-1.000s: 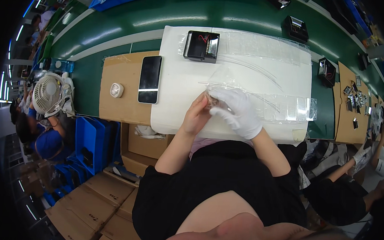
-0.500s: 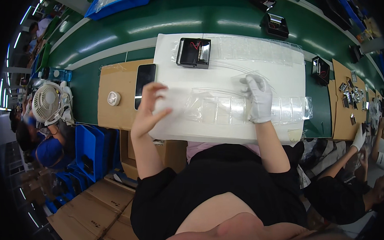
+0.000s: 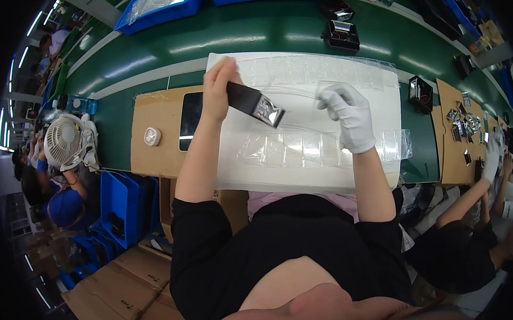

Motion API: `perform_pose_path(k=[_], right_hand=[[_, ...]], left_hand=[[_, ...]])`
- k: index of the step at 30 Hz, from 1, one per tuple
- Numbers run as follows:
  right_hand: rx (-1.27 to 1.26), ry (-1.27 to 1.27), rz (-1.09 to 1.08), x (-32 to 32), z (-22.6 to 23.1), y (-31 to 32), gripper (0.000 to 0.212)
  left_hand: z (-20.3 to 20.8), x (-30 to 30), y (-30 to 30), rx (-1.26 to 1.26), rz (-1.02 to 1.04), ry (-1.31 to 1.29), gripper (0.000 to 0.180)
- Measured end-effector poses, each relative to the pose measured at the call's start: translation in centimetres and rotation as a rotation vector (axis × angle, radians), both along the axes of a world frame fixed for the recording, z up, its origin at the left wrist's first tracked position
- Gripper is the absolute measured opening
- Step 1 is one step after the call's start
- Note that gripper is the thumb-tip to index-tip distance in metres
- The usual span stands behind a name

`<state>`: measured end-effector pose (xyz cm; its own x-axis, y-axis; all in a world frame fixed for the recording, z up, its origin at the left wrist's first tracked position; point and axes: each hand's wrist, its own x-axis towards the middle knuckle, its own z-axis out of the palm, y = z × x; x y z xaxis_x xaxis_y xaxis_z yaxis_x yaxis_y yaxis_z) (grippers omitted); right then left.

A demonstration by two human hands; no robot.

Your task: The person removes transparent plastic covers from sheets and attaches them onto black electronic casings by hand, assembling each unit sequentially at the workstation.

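Observation:
My bare left hand (image 3: 216,89) is wrapped round the end of a black box-shaped housing (image 3: 243,97). The housing is tilted above the white sheet, and its shiny, mirror-like face (image 3: 268,111) points to the lower right. My right hand (image 3: 350,118), in a white glove, has its fingers curled in a pinch. A thin clear piece of film (image 3: 328,84) shows faintly at its fingertips. Under both hands lie strips of clear film (image 3: 291,149) divided into squares, one along the near part of the white sheet (image 3: 233,173) and another strip (image 3: 317,71) along its far part.
A phone (image 3: 190,121) and a small round white object (image 3: 152,136) lie on cardboard at left, near a white fan (image 3: 63,137). More black housings (image 3: 341,35) stand on the green table. Small metallic parts (image 3: 464,124) cover cardboard at right, beside a co-worker's gloved hand (image 3: 490,161).
My left hand has reached forward and picked the black housing up off the white sheet, tilting it. My right hand stays over the sheet, its fingers a little more curled.

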<state>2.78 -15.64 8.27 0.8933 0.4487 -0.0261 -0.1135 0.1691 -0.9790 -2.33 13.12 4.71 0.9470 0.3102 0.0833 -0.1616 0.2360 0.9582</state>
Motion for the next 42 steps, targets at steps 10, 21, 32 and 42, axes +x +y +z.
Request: perform_pose_path(k=[10,21,32,42], right_hand=[[-0.047,-0.032,0.561,0.4,2.7,4.3,0.017],[-0.871,-1.032,-0.022,-1.5,3.0,5.0,0.022],[-0.841,-0.997,0.482,-8.3,-5.3,3.0,0.036],[-0.718,-1.121,0.309,-7.2,-7.1,2.6,0.054]], left_hand=[[3.7,-0.1,-2.7,-0.422,-0.246,0.159,0.028],[2.0,4.2,-0.6,0.183,0.407,-0.125,0.02],[3.1,-1.9,-1.5,1.194,-0.162,0.637,0.036],[-4.1,-11.5,-3.8,0.999,-0.434,0.236,0.027]])
